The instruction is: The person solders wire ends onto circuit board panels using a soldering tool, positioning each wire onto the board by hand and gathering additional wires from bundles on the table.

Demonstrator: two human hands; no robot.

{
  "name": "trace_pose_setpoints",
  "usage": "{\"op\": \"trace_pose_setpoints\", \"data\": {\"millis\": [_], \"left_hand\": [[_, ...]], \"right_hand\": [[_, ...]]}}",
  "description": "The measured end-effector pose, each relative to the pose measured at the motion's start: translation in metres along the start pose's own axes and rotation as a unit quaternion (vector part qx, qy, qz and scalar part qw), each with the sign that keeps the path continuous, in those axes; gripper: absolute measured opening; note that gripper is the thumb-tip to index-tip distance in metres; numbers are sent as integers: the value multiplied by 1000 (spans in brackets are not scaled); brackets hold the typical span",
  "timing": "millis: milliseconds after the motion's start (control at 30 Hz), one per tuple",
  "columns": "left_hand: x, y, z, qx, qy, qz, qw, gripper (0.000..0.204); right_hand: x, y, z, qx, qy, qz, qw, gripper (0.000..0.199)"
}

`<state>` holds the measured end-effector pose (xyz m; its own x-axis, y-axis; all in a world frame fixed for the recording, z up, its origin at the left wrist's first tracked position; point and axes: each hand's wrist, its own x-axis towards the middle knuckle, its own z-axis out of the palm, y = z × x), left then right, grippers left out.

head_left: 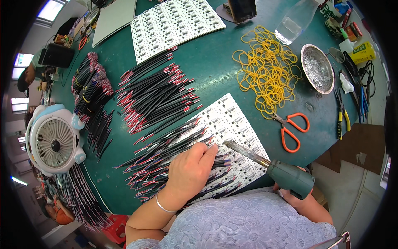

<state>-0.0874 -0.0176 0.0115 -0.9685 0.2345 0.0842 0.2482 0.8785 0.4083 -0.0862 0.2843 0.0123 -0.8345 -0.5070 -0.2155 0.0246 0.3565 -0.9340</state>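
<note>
Our left hand point(191, 169) presses wires point(174, 164) flat on the board point(232, 120); our right hand point(295, 198) grips the soldering iron point(265, 159). Many loose wires point(155, 95) beyond look unsoldered.

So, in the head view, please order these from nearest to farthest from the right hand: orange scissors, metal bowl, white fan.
1. Orange scissors: just up and left of the right hand, which holds the soldering iron.
2. Metal bowl: farther up, toward the table's far right.
3. White fan: far left, across the table.
</note>
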Motion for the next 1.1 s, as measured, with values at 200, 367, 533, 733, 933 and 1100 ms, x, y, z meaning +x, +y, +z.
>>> {"op": "trace_pose_setpoints", "data": {"millis": [200, 367, 533, 733, 933, 1100], "left_hand": [[1, 1, 2, -5, 34, 33, 999, 31], [2, 1, 2, 1, 32, 38, 999, 30], [2, 2, 3, -1, 27, 39, 999, 30], [1, 4, -1, -14, 16, 22, 1000, 32], [-3, 17, -44, 27, 57, 4, 998, 39], [5, -10, -48, 117, -12, -77, 990, 45]], "right_hand": [[-3, 6, 2, -8, 5, -15, 1000, 29], [8, 2, 0, -55, -26, -113, 992, 28], [11, 4, -5, -159, -34, -184, 969, 44], [-4, 9, -1, 108, 40, -4, 993, 35], [17, -5, -9, 77, 2, -58, 995, 31], [14, 2, 1, 102, 15, -26, 994, 30]]}}
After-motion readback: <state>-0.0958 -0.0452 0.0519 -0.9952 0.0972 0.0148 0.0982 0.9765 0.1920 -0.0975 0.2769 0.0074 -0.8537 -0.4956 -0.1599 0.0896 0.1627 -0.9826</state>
